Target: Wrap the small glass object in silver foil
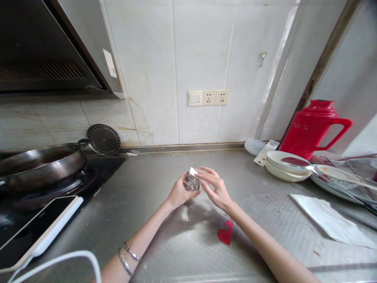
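A small shiny object (pixel 192 183) is being held over the bench (pixel 141 169), to the left of the red flask (pixel 312 129) and nearer the wearer. It is being clasped by the left hand (pixel 179 191), whose grip is being closed around the side away from the flask. The side toward the flask is being flanked by the right hand (pixel 215 187); its grip is being held open, fingers loosely spread and nothing clearly being pinched. The object is thus being enclosed by the left hand, the nearer one, and is lying just left of the right fingertips. No clear long axis is being shown.

At its top edge a white piece (pixel 193 171) is being partly covered by the right fingertips; whether it is being pressed, or is part of the object, cannot be told. The left fingers are being partly hidden by the object. Well left of the flask, a pan (pixel 67 161) is being cut off by the picture's edge.
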`<action>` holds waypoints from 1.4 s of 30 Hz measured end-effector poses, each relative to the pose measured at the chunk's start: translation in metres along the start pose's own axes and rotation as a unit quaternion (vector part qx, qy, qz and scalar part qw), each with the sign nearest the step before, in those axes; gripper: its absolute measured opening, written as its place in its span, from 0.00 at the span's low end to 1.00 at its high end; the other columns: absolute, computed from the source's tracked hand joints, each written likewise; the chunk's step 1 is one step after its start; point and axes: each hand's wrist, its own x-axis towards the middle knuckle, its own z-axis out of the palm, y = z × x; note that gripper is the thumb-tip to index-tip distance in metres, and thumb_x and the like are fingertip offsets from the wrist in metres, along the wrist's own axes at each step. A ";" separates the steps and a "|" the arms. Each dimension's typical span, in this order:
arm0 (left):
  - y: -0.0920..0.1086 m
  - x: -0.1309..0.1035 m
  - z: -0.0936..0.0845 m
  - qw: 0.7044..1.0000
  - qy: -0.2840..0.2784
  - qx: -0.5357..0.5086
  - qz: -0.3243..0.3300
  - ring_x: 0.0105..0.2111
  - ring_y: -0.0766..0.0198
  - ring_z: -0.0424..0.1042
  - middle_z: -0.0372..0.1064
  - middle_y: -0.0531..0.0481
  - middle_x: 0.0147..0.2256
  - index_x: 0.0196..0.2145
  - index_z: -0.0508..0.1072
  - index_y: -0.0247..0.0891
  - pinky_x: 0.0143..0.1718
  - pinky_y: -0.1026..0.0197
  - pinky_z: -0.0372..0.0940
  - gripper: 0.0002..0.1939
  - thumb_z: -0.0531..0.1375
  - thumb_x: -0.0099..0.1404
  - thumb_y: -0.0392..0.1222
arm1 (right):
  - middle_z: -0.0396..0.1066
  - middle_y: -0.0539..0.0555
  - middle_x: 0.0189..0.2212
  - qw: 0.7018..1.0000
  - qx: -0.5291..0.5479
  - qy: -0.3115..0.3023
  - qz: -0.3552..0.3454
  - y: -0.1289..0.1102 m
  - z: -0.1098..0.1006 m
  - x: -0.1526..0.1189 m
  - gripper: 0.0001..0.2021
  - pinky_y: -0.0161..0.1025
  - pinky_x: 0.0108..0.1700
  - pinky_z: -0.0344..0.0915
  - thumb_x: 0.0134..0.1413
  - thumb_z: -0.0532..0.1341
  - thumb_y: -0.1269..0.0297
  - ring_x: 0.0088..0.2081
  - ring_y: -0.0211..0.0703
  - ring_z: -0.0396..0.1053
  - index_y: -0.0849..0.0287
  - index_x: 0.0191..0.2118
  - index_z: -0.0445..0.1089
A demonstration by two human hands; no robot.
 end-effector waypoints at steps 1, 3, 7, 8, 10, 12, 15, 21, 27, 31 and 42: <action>-0.001 0.000 0.000 1.000 0.000 -0.007 -0.002 0.41 0.58 0.72 0.71 0.43 0.44 0.50 0.64 0.34 0.42 0.59 0.65 0.34 0.70 0.46 0.41 | 0.70 0.53 0.52 1.000 0.002 0.002 -0.012 -0.001 0.000 0.000 0.14 0.58 0.55 0.59 0.62 0.53 0.61 0.58 0.54 0.61 0.49 0.50 0.71; -0.004 0.000 0.001 1.000 -0.002 -0.006 0.000 0.39 0.58 0.72 0.72 0.44 0.42 0.48 0.65 0.34 0.40 0.60 0.66 0.31 0.69 0.47 0.42 | 0.70 0.53 0.53 0.999 -0.003 -0.012 -0.043 -0.004 0.000 -0.001 0.14 0.58 0.56 0.58 0.61 0.54 0.62 0.58 0.55 0.60 0.49 0.50 0.72; -0.007 -0.002 0.003 1.000 -0.012 0.014 -0.008 0.38 0.58 0.72 0.73 0.45 0.40 0.45 0.67 0.34 0.38 0.61 0.66 0.29 0.69 0.47 0.43 | 0.68 0.52 0.55 0.997 -0.024 -0.048 -0.049 -0.005 0.003 -0.001 0.16 0.60 0.56 0.57 0.62 0.53 0.62 0.59 0.55 0.59 0.47 0.53 0.69; -0.006 -0.002 0.004 1.000 -0.014 0.011 -0.010 0.38 0.59 0.72 0.72 0.45 0.41 0.46 0.67 0.34 0.39 0.61 0.66 0.29 0.70 0.46 0.43 | 0.68 0.53 0.55 0.998 -0.023 -0.043 -0.034 -0.003 0.003 0.000 0.16 0.60 0.56 0.57 0.62 0.52 0.61 0.59 0.55 0.59 0.47 0.53 0.69; -0.003 -0.002 0.005 1.000 -0.016 -0.011 -0.015 0.38 0.60 0.72 0.72 0.45 0.42 0.47 0.66 0.34 0.39 0.61 0.66 0.32 0.70 0.45 0.43 | 0.69 0.53 0.54 1.000 -0.010 -0.021 -0.003 0.000 0.003 0.000 0.16 0.60 0.55 0.59 0.63 0.51 0.60 0.58 0.54 0.60 0.47 0.53 0.69; 0.000 -0.001 0.005 0.999 -0.013 -0.039 -0.029 0.34 0.62 0.71 0.71 0.46 0.40 0.49 0.65 0.34 0.34 0.62 0.66 0.35 0.71 0.44 0.44 | 0.71 0.54 0.52 1.000 0.008 0.001 0.010 0.003 0.002 0.001 0.16 0.59 0.55 0.60 0.64 0.51 0.60 0.57 0.54 0.62 0.48 0.52 0.70; 0.002 0.000 0.005 0.996 -0.005 -0.061 -0.059 0.26 0.67 0.68 0.70 0.50 0.33 0.48 0.65 0.34 0.24 0.66 0.63 0.35 0.71 0.44 0.48 | 0.71 0.53 0.51 1.000 0.020 0.002 -0.017 0.000 0.000 0.000 0.15 0.58 0.55 0.61 0.63 0.52 0.60 0.56 0.53 0.62 0.48 0.50 0.72; 0.000 -0.001 0.004 0.995 -0.001 -0.062 -0.076 0.27 0.66 0.67 0.69 0.50 0.32 0.44 0.66 0.33 0.22 0.66 0.64 0.32 0.70 0.45 0.51 | 0.68 0.51 0.55 0.998 -0.015 -0.039 -0.040 -0.005 0.002 0.000 0.16 0.60 0.56 0.57 0.63 0.52 0.62 0.58 0.54 0.60 0.46 0.53 0.69; 0.002 -0.001 0.003 0.996 0.004 -0.050 -0.079 0.32 0.63 0.69 0.69 0.45 0.40 0.49 0.65 0.36 0.22 0.67 0.66 0.34 0.70 0.46 0.48 | 0.71 0.53 0.52 1.000 0.012 0.000 0.005 0.003 0.002 0.000 0.15 0.57 0.54 0.61 0.63 0.52 0.60 0.57 0.54 0.61 0.48 0.52 0.71; -0.003 0.000 0.002 0.995 0.010 -0.054 -0.083 0.28 0.65 0.69 0.70 0.48 0.34 0.47 0.67 0.35 0.22 0.67 0.66 0.32 0.69 0.47 0.49 | 0.69 0.53 0.54 0.998 -0.015 -0.035 -0.054 -0.005 0.001 -0.001 0.15 0.58 0.56 0.59 0.63 0.52 0.62 0.57 0.54 0.61 0.48 0.51 0.71; -0.003 0.000 0.005 0.994 0.047 0.016 -0.098 0.23 0.69 0.65 0.69 0.52 0.29 0.43 0.69 0.33 0.19 0.69 0.61 0.29 0.69 0.45 0.49 | 0.72 0.52 0.51 0.990 -0.092 -0.041 -0.098 -0.006 -0.002 0.001 0.15 0.55 0.53 0.60 0.61 0.53 0.66 0.57 0.54 0.61 0.51 0.50 0.71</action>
